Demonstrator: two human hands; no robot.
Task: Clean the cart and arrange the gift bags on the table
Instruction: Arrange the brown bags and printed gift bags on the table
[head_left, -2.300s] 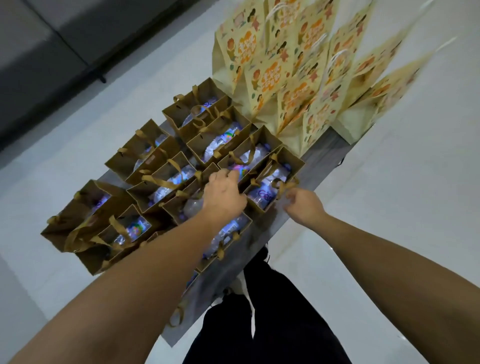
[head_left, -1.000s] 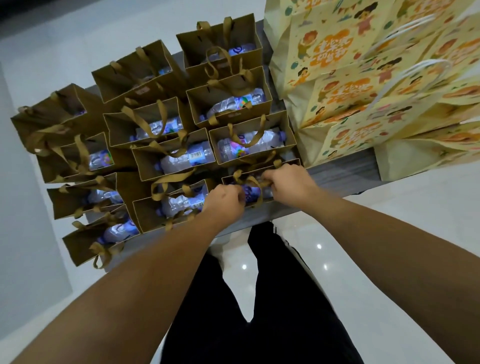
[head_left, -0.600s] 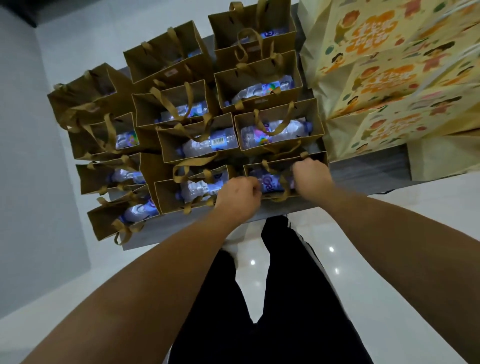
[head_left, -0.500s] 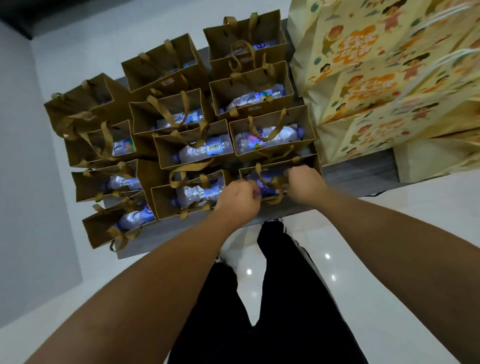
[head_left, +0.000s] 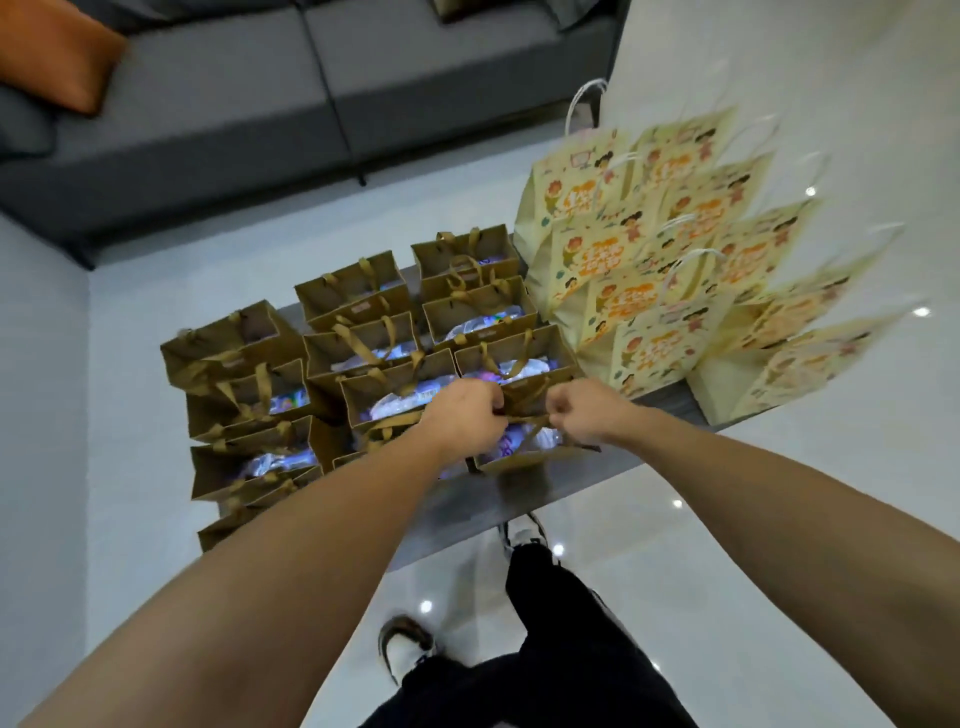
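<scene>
Grey sofa (head_left: 332, 83) runs along the far wall, an orange cushion (head_left: 54, 52) at its left end; not part of the work.

Grey surface (head_left: 467, 506) carries two groups of gift bags. Cream printed bags (head_left: 670, 260) stand overlapped in a fan on its right part, probably staggered so each print shows. Brown bags (head_left: 363, 332) stand on the left in close rows, touching one another, mouths up, with bottled drinks lying inside; packing them tight likely keeps them upright.

Nearest brown bag (head_left: 524, 454) sits at the front edge of the surface, at the right end of the front row. Judgement: it is being squared into line with its row.

Left hand (head_left: 462, 418) and right hand (head_left: 584, 415) are curled, near each other above this bag, each pinching a ribbon handle (head_left: 527, 415) stretched taut between them. Holding by the handles lets the bag be shifted without crushing its paper walls.

No cart is visible.
</scene>
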